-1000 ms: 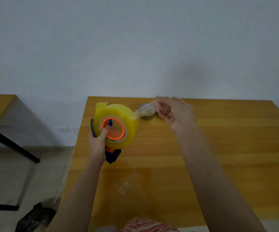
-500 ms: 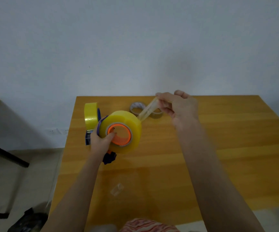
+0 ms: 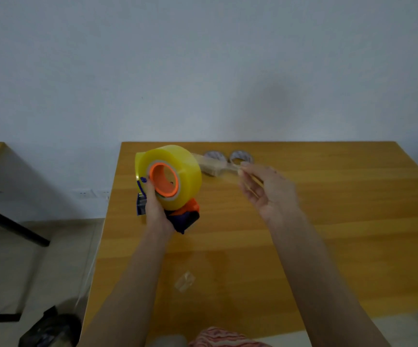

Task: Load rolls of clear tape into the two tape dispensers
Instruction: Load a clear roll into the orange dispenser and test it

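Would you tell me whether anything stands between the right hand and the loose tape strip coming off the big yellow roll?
Nothing visible does: the right hand pinches the clear tape strip stretched from the big yellow tape roll. The two small clear tape rolls lie on the wooden table behind it.

The right hand [image 3: 268,191] is now lower and farther from the tape roll [image 3: 188,171], and the strip [image 3: 213,166] it pinches stretches longer and flatter.
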A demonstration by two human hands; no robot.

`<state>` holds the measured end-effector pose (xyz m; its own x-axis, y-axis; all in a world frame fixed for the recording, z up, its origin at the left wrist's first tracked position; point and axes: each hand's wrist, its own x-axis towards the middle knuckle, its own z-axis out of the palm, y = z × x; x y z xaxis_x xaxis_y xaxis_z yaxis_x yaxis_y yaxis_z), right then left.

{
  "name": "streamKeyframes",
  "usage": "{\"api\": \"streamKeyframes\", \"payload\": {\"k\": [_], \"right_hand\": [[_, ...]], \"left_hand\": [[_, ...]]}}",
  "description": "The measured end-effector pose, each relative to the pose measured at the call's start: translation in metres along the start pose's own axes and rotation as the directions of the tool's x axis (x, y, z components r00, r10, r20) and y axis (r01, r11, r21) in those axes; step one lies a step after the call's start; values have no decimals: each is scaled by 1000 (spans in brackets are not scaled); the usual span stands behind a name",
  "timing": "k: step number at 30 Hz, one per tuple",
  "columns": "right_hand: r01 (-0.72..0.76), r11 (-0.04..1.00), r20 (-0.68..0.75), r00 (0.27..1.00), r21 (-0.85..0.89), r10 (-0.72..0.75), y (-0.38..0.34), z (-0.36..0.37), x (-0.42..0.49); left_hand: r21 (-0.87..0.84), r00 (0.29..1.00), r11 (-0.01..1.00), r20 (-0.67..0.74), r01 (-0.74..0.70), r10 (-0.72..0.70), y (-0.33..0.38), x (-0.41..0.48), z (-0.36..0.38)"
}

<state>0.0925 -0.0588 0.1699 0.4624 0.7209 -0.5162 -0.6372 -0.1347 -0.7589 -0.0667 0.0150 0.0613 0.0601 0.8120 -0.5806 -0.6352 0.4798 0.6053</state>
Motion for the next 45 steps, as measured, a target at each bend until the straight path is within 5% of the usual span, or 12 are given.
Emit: {"api": "streamKeyframes", "payload": {"k": [14,28,45], "right_hand": [[-259,966,-60,964,-17,258,63,-4,-17],[-359,933,-31,933,6,359,85,-12,-24],[-341,940,-27,940,-26,340,107,-15,-38]], "left_hand": [[-328,1000,944,2,16,-16,5,12,10],[-277,998,961,69,10,9,12,18,-2],[-238,983,959,137,154,-124,21,7,-2]]}}
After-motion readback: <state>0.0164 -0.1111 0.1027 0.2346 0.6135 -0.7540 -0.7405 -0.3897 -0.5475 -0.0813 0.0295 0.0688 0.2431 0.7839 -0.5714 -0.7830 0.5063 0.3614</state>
